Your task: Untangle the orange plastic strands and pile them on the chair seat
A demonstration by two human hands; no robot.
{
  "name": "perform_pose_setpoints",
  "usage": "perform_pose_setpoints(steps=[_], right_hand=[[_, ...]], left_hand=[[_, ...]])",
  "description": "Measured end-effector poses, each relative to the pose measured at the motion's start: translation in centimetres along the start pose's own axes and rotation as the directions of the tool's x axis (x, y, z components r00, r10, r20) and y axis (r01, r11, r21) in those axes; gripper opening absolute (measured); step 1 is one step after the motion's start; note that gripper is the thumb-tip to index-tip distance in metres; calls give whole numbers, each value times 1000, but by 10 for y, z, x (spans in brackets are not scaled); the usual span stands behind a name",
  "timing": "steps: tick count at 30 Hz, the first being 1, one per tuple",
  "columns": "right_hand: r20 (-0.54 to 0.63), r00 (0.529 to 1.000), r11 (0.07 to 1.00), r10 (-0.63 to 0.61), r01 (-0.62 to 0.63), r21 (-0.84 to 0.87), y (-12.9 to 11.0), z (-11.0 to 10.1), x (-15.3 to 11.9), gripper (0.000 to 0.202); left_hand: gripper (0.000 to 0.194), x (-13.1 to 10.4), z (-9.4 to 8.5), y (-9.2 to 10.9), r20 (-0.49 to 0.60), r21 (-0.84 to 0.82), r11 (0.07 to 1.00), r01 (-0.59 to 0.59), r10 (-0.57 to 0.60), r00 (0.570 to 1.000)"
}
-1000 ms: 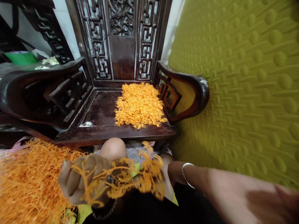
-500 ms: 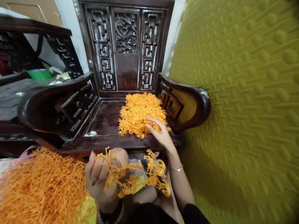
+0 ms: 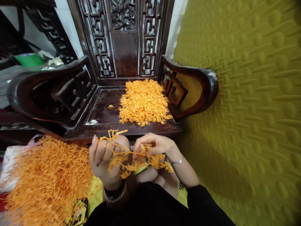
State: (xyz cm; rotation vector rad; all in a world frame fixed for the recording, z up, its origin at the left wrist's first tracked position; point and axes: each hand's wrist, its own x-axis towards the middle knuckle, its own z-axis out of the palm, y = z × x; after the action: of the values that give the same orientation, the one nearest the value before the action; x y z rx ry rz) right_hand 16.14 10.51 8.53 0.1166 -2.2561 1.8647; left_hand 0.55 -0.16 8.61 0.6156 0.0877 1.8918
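Hands hold a small bunch of orange strands (image 3: pixel 131 158) low over the person's lap, in front of the carved wooden chair (image 3: pixel 103 110). The left hand (image 3: pixel 103 160) is closed around one end. The right hand (image 3: pixel 155 145) pinches the other end. The bunch lies sideways between them, left to right, with loose tips sticking up. A sorted pile (image 3: pixel 144 102) lies on the right side of the chair seat, near its back. A much bigger heap of strands (image 3: pixel 44 179) waits by the left hand, so I think lots is left.
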Motion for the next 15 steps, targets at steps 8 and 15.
perform_pose_setpoints(steps=[8,15], right_hand=[[-635,768,996,88,-84,36,6,21,2,51],[-801,250,765,-544,-245,-596,5,34,4,45]], left_hand=[[66,-3,2,2,-178,127,992,27,-4,984],[65,-3,-5,0,-288,200,972,124,-63,956]])
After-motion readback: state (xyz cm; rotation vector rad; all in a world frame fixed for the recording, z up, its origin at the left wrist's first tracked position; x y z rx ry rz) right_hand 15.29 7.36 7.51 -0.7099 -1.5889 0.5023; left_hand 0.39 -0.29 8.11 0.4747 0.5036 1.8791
